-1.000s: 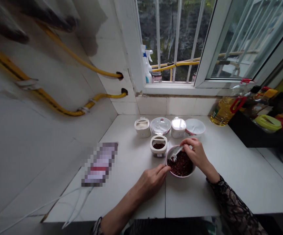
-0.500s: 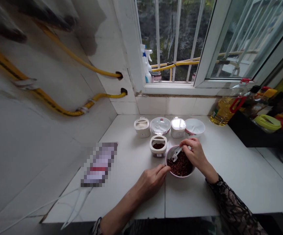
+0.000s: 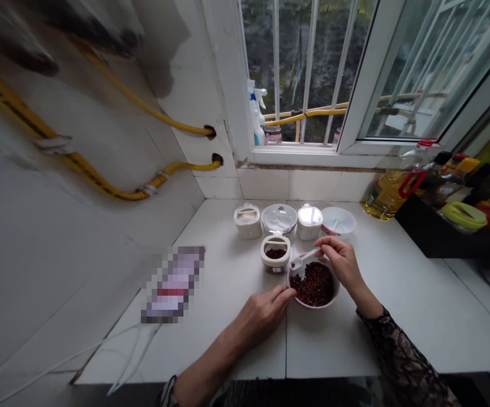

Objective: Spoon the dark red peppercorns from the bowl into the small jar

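Observation:
A pink-rimmed white bowl holds dark red-brown dried bits that look like peppercorns. My left hand grips the bowl's left rim between thumb and fingers. Pinched in my right hand is a small white spoon, its scoop over the bowl's upper left rim. Close behind that scoop stands a seasoning jar with an open lid and similar dark bits inside. Whether the scoop carries anything is hard to see.
Behind stand two more seasoning jars, a lidded bowl and a white bowl. An oil bottle and a black rack of bottles are at right. A blurred-out phone-like object with a cable lies left.
My right hand has lifted the spoon up and left from the dried bits to the bowl's rim, near the open jar. My left hand stays on the bowl.

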Demonstrator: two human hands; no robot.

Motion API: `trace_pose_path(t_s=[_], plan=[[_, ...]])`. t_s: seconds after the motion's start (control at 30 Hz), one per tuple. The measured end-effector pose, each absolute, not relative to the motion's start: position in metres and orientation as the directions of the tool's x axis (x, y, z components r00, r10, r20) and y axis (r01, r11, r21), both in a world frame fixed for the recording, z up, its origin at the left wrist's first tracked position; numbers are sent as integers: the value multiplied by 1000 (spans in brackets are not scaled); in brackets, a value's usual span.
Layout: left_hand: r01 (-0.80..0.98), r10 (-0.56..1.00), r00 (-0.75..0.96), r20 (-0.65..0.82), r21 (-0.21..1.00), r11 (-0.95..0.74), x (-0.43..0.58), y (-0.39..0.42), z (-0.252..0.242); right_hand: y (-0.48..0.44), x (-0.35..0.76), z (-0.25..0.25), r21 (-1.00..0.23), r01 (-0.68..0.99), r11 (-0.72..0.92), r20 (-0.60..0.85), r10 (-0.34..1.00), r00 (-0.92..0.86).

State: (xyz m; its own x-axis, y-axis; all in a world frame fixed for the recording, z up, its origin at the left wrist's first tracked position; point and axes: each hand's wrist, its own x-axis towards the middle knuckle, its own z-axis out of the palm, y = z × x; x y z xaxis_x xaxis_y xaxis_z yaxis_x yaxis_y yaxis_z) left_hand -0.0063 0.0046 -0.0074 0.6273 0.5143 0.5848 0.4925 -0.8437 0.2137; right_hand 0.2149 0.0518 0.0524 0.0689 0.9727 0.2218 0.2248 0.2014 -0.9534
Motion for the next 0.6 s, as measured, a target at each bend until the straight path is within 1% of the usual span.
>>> trace_pose_path(t_s=[0.07,0.13,0.2,0.23,0.3,0.33,0.4,0.53,0.6], plan=[[490,513,627,586,216,-845,-6,4,-6,48,209,56,-930,249,271,301,949,91],[486,512,631,583,218,-846,-6,4,-5,44,202,58,-849,354,393,445,892,78],[488,517,634,574,221,-844,-5,4,-5,41,197,59,-693,493,526,597,802,-18],[490,520,636,571,222,-843,-6,4,-6,40,195,58,-603,548,580,646,758,-92],[496,525,635,567,222,-840,-6,4,-7,39,193,58,-460,599,655,686,691,-228],[497,526,634,567,223,-839,-6,4,-8,39,194,59,-422,605,675,694,670,-263],[496,525,634,568,224,-839,-6,4,-9,39,198,61,-404,615,677,713,654,-251],[492,524,633,571,226,-841,-6,4,-8,40,214,65,-457,668,587,735,673,-88],[493,523,632,572,225,-841,-5,4,-7,43,220,63,-433,703,564,726,681,-99]])
